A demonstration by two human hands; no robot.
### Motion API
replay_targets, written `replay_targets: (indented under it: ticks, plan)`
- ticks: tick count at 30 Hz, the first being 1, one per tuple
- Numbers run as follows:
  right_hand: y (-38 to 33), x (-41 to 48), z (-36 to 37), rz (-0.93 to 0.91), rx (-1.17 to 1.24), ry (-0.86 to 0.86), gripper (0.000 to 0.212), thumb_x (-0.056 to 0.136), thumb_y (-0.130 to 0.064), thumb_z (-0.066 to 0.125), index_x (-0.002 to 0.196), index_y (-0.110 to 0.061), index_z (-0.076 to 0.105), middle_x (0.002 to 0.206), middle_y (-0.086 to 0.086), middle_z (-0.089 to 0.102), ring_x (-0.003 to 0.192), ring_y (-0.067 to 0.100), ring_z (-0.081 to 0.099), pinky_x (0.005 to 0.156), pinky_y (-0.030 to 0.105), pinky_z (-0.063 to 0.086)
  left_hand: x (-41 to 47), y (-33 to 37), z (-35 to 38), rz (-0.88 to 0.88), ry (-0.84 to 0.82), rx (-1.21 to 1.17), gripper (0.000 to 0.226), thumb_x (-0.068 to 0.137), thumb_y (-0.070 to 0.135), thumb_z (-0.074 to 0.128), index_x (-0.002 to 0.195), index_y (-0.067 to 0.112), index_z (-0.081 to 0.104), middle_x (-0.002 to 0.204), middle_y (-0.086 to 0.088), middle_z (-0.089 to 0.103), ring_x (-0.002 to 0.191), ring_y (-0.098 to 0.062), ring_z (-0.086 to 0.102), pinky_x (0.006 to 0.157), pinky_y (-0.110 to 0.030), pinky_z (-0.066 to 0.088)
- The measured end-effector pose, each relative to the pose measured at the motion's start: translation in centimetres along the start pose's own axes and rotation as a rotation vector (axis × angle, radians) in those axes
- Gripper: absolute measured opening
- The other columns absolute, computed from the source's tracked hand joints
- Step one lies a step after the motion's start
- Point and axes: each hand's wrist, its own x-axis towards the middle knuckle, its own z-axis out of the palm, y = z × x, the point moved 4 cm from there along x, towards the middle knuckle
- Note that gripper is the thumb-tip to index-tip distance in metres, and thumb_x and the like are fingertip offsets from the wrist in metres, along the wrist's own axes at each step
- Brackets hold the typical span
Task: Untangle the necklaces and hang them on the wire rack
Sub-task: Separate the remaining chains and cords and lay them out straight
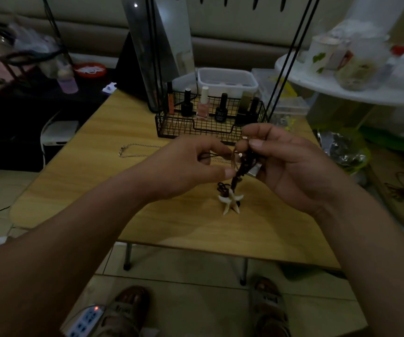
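Observation:
A tangle of dark cord necklaces [241, 166] hangs between my two hands above the wooden table [98, 181]. A white starfish pendant [230, 201] dangles from the tangle and touches the tabletop. My left hand [191, 166] pinches the cords from the left with thumb and fingers. From the right, my right hand [286, 161] pinches the top of the tangle. A thin silver chain necklace [132, 150] lies on the table to the left. The black wire rack [210, 122] stands behind my hands, with tall uprights [286, 59] rising out of view.
The rack's basket holds several nail polish bottles [203, 103]. A white plastic tub [227, 81] sits behind it. A white round shelf [356, 86] with jars is at the right. Clutter covers the dark surface at left. My sandalled feet and a power strip [84, 322] are below the table.

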Motion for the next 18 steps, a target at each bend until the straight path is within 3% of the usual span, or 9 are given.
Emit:
replay_targets:
  ticks: [2,4,5,7,8,11,15,18]
  plan:
    - [-0.1,0.0,0.1,-0.009,0.004,-0.005,0.03,0.093,0.0,0.056,0.121,-0.011,0.062,0.099,0.006,0.076,0.092,0.018,0.073,0.08,0.033,0.06,0.1,0.1,0.6,0.016,-0.015,-0.01,0.012,0.092,0.033,0.079,0.103,0.028,0.076,0.074,-0.003,0.059,0.067,-0.021,0.054,0.067,-0.036,0.047]
    - [-0.2,-0.1,0.0,-0.013,-0.003,-0.005,0.031,0.094,0.003,0.056,0.12,-0.011,0.063,0.1,0.005,0.077,0.091,0.017,0.072,0.079,0.032,0.06,0.2,0.2,0.8,0.018,-0.017,-0.029,0.005,0.094,0.029,0.076,0.094,0.023,0.077,0.088,-0.011,0.073,0.084,-0.03,0.068,0.083,-0.047,0.057]
    - [-0.3,-0.1,-0.1,-0.013,-0.006,0.003,0.031,0.094,0.003,0.056,0.12,-0.011,0.064,0.099,0.005,0.076,0.089,0.017,0.071,0.077,0.032,0.06,0.2,0.1,0.6,0.015,-0.014,-0.045,0.006,0.095,0.027,0.075,0.092,0.022,0.077,0.089,-0.011,0.072,0.084,-0.026,0.068,0.083,-0.044,0.057]
    - [-0.3,-0.2,-0.5,-0.007,-0.023,0.036,0.03,0.095,0.005,0.054,0.117,-0.01,0.066,0.093,0.004,0.073,0.081,0.016,0.068,0.07,0.028,0.058,0.0,0.0,0.1,0.015,0.004,-0.086,0.01,0.097,0.025,0.072,0.09,0.018,0.074,0.074,0.002,0.065,0.068,-0.006,0.059,0.066,-0.021,0.05]
    - [-0.2,-0.2,-0.7,0.0,-0.047,0.058,0.029,0.095,0.006,0.052,0.114,-0.01,0.066,0.09,0.004,0.072,0.076,0.015,0.065,0.066,0.026,0.056,0.0,0.0,-0.2,0.014,0.013,-0.097,0.011,0.098,0.024,0.071,0.09,0.017,0.073,0.07,0.009,0.06,0.063,-0.001,0.053,0.059,-0.016,0.045]
    - [0.2,-0.3,-1.0,0.033,-0.187,0.069,0.03,0.095,0.005,0.049,0.11,-0.011,0.069,0.082,0.003,0.066,0.071,0.013,0.059,0.062,0.024,0.051,-0.2,-0.2,-0.8,-0.004,0.017,-0.173,0.006,0.099,0.019,0.069,0.093,0.015,0.069,0.067,0.01,0.056,0.061,-0.01,0.045,0.053,-0.02,0.037]
    - [0.7,-0.6,0.0,0.065,-0.507,-0.017,0.02,0.095,-0.011,0.063,0.112,-0.018,0.073,0.086,-0.005,0.071,0.079,0.009,0.063,0.078,0.029,0.049,-0.3,0.0,-0.6,-0.001,0.01,-0.246,0.005,0.1,0.01,0.065,0.095,0.011,0.064,0.066,0.002,0.053,0.058,-0.012,0.044,0.051,-0.022,0.036]
    - [0.9,-0.8,0.9,0.047,-0.651,-0.065,0.016,0.091,-0.016,0.072,0.106,-0.02,0.077,0.102,-0.005,0.078,0.089,0.001,0.068,0.076,0.014,0.051,-0.3,0.1,-0.8,-0.011,0.043,-0.254,0.006,0.1,0.009,0.063,0.095,0.011,0.064,0.072,-0.005,0.058,0.06,-0.009,0.05,0.052,-0.02,0.037]
